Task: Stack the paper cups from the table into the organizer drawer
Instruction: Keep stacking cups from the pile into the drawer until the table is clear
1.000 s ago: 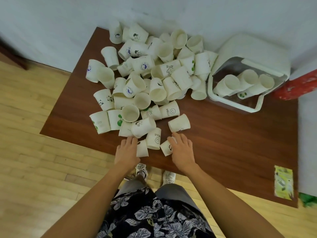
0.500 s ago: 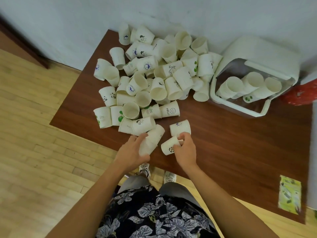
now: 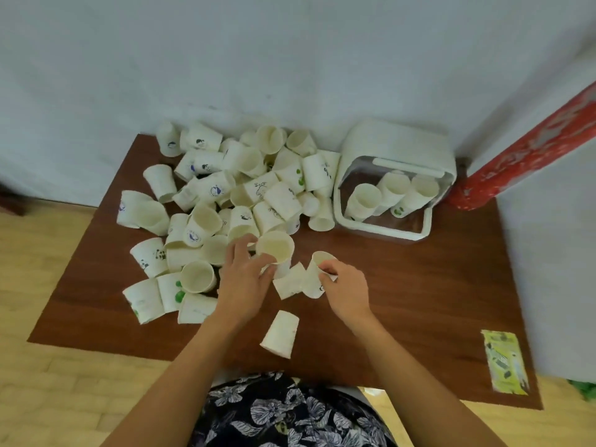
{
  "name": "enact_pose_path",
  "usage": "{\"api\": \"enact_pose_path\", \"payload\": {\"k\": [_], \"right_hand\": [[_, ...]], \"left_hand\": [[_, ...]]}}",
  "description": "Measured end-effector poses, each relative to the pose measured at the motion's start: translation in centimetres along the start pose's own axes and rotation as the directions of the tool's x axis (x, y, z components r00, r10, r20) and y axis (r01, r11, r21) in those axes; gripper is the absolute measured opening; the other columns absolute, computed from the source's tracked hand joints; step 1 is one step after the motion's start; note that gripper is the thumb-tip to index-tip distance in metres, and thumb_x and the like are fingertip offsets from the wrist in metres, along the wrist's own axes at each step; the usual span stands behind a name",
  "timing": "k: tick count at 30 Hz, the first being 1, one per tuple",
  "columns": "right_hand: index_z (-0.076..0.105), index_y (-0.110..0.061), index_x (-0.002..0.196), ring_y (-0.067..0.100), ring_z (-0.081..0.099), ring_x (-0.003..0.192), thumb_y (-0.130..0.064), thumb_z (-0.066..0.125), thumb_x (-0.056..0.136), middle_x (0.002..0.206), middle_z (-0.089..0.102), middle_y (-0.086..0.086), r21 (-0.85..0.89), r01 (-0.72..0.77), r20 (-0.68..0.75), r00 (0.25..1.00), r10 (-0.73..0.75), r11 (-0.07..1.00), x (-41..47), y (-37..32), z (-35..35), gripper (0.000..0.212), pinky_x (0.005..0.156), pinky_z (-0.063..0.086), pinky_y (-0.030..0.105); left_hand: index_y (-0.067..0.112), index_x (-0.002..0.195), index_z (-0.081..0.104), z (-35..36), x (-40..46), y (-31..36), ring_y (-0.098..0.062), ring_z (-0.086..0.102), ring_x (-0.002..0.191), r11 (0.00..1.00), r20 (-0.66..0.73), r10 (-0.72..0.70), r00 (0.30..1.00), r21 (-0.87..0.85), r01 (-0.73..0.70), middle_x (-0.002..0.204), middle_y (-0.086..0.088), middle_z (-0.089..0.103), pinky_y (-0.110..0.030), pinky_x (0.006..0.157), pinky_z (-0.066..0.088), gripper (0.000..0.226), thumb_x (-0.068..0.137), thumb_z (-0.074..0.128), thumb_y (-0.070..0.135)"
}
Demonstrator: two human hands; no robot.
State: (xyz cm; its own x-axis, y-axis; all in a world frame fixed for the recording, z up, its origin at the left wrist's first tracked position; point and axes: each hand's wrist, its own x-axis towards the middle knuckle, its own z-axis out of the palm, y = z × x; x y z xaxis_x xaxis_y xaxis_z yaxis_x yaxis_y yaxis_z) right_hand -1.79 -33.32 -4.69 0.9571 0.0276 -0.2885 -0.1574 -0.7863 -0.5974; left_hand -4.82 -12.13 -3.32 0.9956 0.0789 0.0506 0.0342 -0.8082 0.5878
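On the dark brown wooden table (image 3: 419, 317), a sprawling heap of white paper cups (image 3: 245, 195) lay tumbled on their sides and rims, spread from the far left corner towards the centre. To the right of the heap stood the white plastic organizer drawer (image 3: 396, 150) with its clear-fronted bin pulled open; three stacks of cups (image 3: 393, 191) lay inside it, mouths facing the camera.

The left hand (image 3: 242, 282) was curled round a short stack of white cups (image 3: 275, 250), its fingers wrapped about the lower body while the open mouth tilted up and forward. The right hand (image 3: 346, 285) pinched a second white cup (image 3: 317, 272) by the rim between thumb and fingers, that cup leaning leftwards. Between the two hands sat another white cup (image 3: 290, 280) on its side, seemingly touching both held cups, though the blur made it hard to tell which hand, if either, bore it.

Nearer the person, a single white paper cup (image 3: 280, 333) lay alone on its side, apart from both hands. A yellow-green printed packet (image 3: 504, 362) rested flat near the table's near right corner. A red patterned roll (image 3: 529, 146) slanted against the pale wall (image 3: 290, 59) beside the drawer. Pale wooden flooring (image 3: 42, 366) showed to the left.
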Motion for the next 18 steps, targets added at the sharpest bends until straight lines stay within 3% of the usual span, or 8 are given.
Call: {"api": "enact_pose_path", "payload": {"k": [4,7,10,13,18], "right_hand": [[0.067,-0.024,0.118,0.013,0.062,0.1,-0.022,0.061,0.094,0.114,0.068,-0.002,0.054,-0.08,-0.193,0.977,0.089,0.995,2.2,-0.7,-2.7,0.026,0.083,0.043,0.02],[0.066,-0.022,0.119,0.013,0.063,0.099,-0.022,0.061,0.094,0.112,0.068,-0.002,0.091,-0.103,-0.37,0.92,0.129,0.991,4.1,-0.9,-5.2,0.025,0.081,0.045,0.02],[0.065,-0.022,0.122,0.012,0.061,0.104,-0.024,0.059,0.097,0.114,0.066,-0.003,0.106,-0.089,-0.483,0.866,0.13,0.99,5.9,-0.6,-7.8,0.026,0.087,0.052,0.025],[0.065,-0.021,0.122,0.013,0.058,0.108,-0.024,0.058,0.098,0.115,0.065,-0.002,0.046,-0.021,-0.506,0.862,0.042,0.999,7.8,-0.1,-9.7,0.025,0.091,0.053,0.03],[0.07,-0.015,0.11,0.02,0.059,0.099,-0.02,0.057,0.098,0.103,0.069,0.003,-0.111,0.096,-0.423,0.896,-0.134,0.989,11.7,0.9,-10.9,0.019,0.08,0.045,0.025]], "left_hand": [[0.015,0.097,0.074,-0.9,5.3,1.5,-0.025,0.038,0.12,0.993,0.023,0.109,0.994,-0.045,-0.108,0.123,-0.004,0.053,-0.034,0.096,0.038,0.016,0.093,0.061,0.024],[0.013,0.106,0.071,-1.1,8.4,3.0,-0.018,0.052,0.101,0.986,0.084,0.137,0.987,-0.112,-0.127,0.104,0.002,0.061,-0.026,0.083,0.039,0.021,0.095,0.057,0.025],[0.014,0.106,0.071,-0.5,10.5,4.9,-0.017,0.058,0.091,0.972,0.102,0.183,0.978,-0.168,-0.165,0.096,0.004,0.064,-0.029,0.079,0.043,0.021,0.096,0.055,0.025],[0.012,0.106,0.069,0.6,12.1,7.0,-0.016,0.056,0.092,0.964,0.116,0.22,0.968,-0.178,-0.198,0.098,0.001,0.064,-0.029,0.081,0.043,0.024,0.099,0.049,0.023],[0.01,0.113,0.069,2.1,14.3,10.0,-0.018,0.058,0.098,0.972,0.076,0.189,0.979,-0.156,-0.175,0.106,-0.001,0.065,-0.025,0.083,0.04,0.025,0.098,0.053,0.021]]}}
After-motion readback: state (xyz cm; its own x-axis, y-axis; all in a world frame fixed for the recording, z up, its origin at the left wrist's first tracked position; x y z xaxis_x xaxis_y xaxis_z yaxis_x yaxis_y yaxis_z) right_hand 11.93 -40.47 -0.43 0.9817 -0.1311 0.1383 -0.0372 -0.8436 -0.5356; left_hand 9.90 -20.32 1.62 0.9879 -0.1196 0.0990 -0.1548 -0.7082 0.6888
